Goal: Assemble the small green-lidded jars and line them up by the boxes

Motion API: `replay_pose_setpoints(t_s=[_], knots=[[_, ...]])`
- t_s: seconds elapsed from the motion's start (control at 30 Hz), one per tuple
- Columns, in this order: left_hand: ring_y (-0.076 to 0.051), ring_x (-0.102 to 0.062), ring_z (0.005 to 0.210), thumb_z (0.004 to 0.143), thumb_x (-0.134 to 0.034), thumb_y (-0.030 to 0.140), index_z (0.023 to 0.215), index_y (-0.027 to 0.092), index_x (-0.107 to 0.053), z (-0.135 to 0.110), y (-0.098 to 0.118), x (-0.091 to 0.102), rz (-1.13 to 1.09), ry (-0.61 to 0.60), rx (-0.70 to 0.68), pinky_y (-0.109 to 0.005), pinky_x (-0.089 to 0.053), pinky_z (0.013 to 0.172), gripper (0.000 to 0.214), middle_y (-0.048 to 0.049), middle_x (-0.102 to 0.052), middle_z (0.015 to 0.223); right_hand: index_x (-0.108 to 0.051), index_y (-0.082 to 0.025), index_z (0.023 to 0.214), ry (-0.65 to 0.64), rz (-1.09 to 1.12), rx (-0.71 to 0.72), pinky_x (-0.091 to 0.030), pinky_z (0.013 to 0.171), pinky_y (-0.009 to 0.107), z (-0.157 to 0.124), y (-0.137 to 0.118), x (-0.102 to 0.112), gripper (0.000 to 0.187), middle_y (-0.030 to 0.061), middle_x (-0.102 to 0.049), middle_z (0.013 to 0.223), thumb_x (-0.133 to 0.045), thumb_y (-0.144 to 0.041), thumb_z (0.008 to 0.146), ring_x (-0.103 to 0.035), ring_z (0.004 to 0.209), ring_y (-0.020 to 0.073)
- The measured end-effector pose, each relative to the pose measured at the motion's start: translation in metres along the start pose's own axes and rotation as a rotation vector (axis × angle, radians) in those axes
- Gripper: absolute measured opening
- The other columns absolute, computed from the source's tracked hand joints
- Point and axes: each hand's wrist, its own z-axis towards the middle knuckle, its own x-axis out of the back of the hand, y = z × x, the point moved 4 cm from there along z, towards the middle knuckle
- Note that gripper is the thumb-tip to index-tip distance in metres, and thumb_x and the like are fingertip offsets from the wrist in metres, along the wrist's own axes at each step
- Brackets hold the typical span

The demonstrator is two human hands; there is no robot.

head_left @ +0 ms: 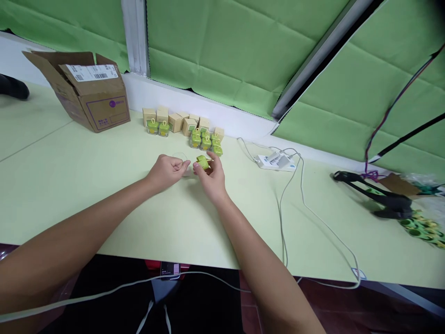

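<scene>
My right hand (214,178) holds a small green lid (202,162) between thumb and fingers, above the table. Its squarish shape matches the tops of the small jars nearby, and whether a jar is under it is hidden. Just to the left, my left hand (168,171) is closed in a pinch. A faint thin loop shows above its fingers and something pale below, too unclear to name. Behind my hands stand several small clear jars with green lids and loops, one group (206,142) close to my right fingers and a pair (158,127) farther left.
Several small tan boxes (176,122) line the wall behind the jars. An opened cardboard box (104,109) stands at the back left. A power strip (276,162) with white cables lies right of my hands. Farther right are a black stand-like tool (378,195) and green pieces (422,229).
</scene>
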Motion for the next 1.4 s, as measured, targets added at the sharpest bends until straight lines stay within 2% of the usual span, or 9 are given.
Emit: replay_pose_setpoints(t_s=[0.07,0.17,0.3,0.47,0.63,0.8,0.9,1.03,1.4], knots=[[-0.009,-0.016,0.053,0.094,-0.057,0.042,0.059,0.021,-0.019,-0.002,-0.004,-0.004,-0.05,-0.034,0.025,-0.03,-0.019,0.052,0.056,0.0054,-0.016,0.056,-0.051,-0.029,0.141,0.014,-0.002,0.028,-0.058,0.09,0.035,-0.003,-0.005,-0.001,0.075,0.0069,-0.065,0.123,-0.083,-0.052,0.076,-0.067,0.094,0.017],[-0.009,-0.025,0.054,0.094,-0.06,0.047,0.061,0.021,-0.03,-0.003,-0.011,-0.008,-0.165,-0.06,0.119,-0.027,-0.024,0.051,0.052,0.0054,-0.026,0.057,-0.052,-0.029,0.14,-0.003,-0.028,0.157,-0.058,0.093,0.035,-0.007,-0.018,-0.002,0.068,0.0089,-0.065,0.129,-0.08,-0.049,0.081,-0.068,0.104,0.0189],[-0.009,-0.036,0.051,0.095,-0.059,0.055,0.073,0.02,-0.051,-0.003,-0.013,-0.016,-0.516,-0.189,0.348,-0.025,-0.029,0.047,0.042,0.0045,-0.041,0.061,-0.055,-0.029,0.139,-0.06,-0.195,0.381,-0.058,0.099,0.038,-0.013,-0.03,-0.005,0.061,0.0088,-0.067,0.136,-0.078,-0.044,0.084,-0.066,0.119,0.0226],[-0.008,-0.043,0.053,0.08,-0.079,0.05,0.08,0.016,-0.069,-0.002,-0.011,-0.017,-0.703,-0.26,0.537,-0.024,-0.031,0.049,0.035,0.0022,-0.05,0.063,-0.056,-0.03,0.142,-0.131,-0.329,0.506,-0.059,0.102,0.042,-0.016,-0.029,-0.009,0.06,0.0078,-0.068,0.14,-0.076,-0.042,0.088,-0.066,0.124,0.0249],[-0.007,-0.044,0.054,0.07,-0.089,0.045,0.081,0.016,-0.074,-0.004,-0.011,-0.019,-0.861,-0.262,0.656,-0.024,-0.034,0.052,0.034,0.0022,-0.054,0.062,-0.052,-0.032,0.149,-0.15,-0.412,0.582,-0.06,0.101,0.042,-0.017,-0.027,-0.011,0.063,0.007,-0.067,0.143,-0.074,-0.038,0.091,-0.067,0.124,0.0256],[-0.007,-0.049,0.061,0.065,-0.094,0.041,0.088,0.016,-0.079,-0.005,-0.018,-0.021,-0.899,-0.255,0.701,-0.023,-0.041,0.059,0.037,0.0004,-0.059,0.07,-0.049,-0.032,0.152,-0.164,-0.491,0.638,-0.06,0.099,0.044,-0.018,-0.028,-0.011,0.063,0.0084,-0.067,0.144,-0.072,-0.037,0.093,-0.068,0.123,0.0263],[-0.008,-0.051,0.063,0.067,-0.092,0.043,0.091,0.015,-0.079,-0.006,-0.022,-0.02,-0.894,-0.252,0.72,-0.024,-0.045,0.063,0.038,-0.001,-0.063,0.074,-0.049,-0.031,0.153,-0.169,-0.511,0.654,-0.061,0.097,0.043,-0.019,-0.027,-0.012,0.064,0.0093,-0.068,0.142,-0.071,-0.038,0.093,-0.069,0.12,0.0263],[-0.008,-0.051,0.063,0.072,-0.088,0.047,0.085,0.015,-0.078,-0.006,-0.023,-0.019,-0.915,-0.234,0.712,-0.025,-0.046,0.065,0.037,-0.0015,-0.063,0.073,-0.046,-0.031,0.154,-0.175,-0.541,0.647,-0.062,0.096,0.044,-0.02,-0.026,-0.013,0.064,0.01,-0.07,0.138,-0.069,-0.04,0.095,-0.07,0.113,0.0259],[-0.009,-0.051,0.063,0.068,-0.086,0.035,0.074,0.012,-0.074,-0.004,-0.021,-0.02,-0.94,-0.213,0.708,-0.026,-0.044,0.065,0.027,-0.0008,-0.062,0.071,-0.046,-0.026,0.155,-0.168,-0.596,0.7,-0.062,0.097,0.044,-0.024,-0.026,-0.014,0.063,0.0113,-0.074,0.125,-0.066,-0.038,0.097,-0.071,0.111,0.026]])
